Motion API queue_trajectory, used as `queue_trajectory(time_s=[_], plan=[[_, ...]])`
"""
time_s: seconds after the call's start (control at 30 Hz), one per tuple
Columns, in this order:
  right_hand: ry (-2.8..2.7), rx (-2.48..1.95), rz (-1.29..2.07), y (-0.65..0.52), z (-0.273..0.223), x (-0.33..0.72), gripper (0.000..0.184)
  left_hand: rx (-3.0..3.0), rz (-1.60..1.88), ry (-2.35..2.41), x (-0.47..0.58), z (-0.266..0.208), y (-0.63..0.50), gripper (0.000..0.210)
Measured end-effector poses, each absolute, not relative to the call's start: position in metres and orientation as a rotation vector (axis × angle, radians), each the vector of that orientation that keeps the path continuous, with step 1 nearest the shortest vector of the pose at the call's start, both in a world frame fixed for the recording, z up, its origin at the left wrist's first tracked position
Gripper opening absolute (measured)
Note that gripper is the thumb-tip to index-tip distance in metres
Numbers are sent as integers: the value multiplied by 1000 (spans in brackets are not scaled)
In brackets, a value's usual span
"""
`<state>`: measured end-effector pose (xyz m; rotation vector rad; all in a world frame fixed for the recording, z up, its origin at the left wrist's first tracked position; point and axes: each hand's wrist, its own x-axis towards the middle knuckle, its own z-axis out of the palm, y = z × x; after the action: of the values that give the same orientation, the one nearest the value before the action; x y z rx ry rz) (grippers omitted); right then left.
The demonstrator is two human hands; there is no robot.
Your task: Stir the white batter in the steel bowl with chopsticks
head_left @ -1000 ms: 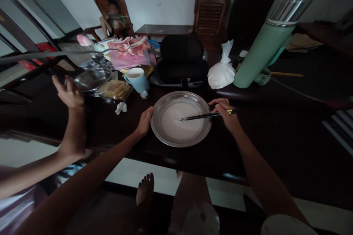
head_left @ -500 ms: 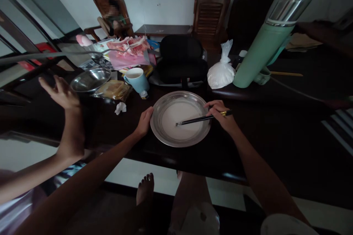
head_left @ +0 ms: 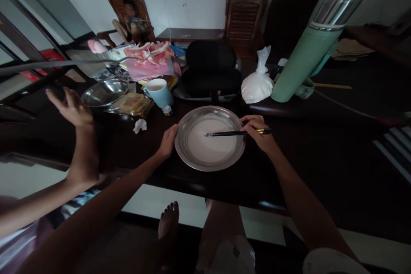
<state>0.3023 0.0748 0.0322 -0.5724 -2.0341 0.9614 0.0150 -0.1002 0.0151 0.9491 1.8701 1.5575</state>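
Observation:
A round metal basin (head_left: 210,167) with white liquid (head_left: 208,147) in it stands on the dark table in front of me. My left hand (head_left: 168,140) grips its left rim. In my right hand (head_left: 257,129) is a pair of black chopsticks (head_left: 226,133) with gold bands near the top; their tips dip into the liquid near the middle. The fingers of that hand are closed around the chopsticks beside the right rim. Behind the basin to the right sits a tied clear bag of white powder (head_left: 257,87).
Left of me, another person's raised hand (head_left: 75,109) hovers over the table. A metal bowl (head_left: 105,93), a light blue mug (head_left: 159,94), a yellowish packet (head_left: 133,105) and crumpled tissue (head_left: 140,126) lie nearby. A tall green thermos (head_left: 303,55) stands at back right; a person (head_left: 133,21) sits beyond.
The chopstick tips have shifted slightly away from me within the liquid, and the chopsticks lie more level across the basin. My left hand stays on the rim.

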Motion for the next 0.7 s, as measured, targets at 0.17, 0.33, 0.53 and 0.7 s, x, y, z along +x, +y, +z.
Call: queue_trajectory(time_s=[0.17, 0.33, 0.53, 0.7], plan=[[-1977, -540, 1018, 75, 30, 303, 44, 924, 1547, 1884, 15, 15, -100, 43], [-2133, -537, 970, 76, 31, 302, 32, 924, 1548, 1886, 14, 13, -99, 45], [-1993, -557, 1035, 77, 31, 304, 49, 931, 1555, 1862, 13, 12, -100, 44], [-2077, -565, 1001, 78, 29, 303, 38, 959, 1565, 1862, 14, 12, -100, 43]])
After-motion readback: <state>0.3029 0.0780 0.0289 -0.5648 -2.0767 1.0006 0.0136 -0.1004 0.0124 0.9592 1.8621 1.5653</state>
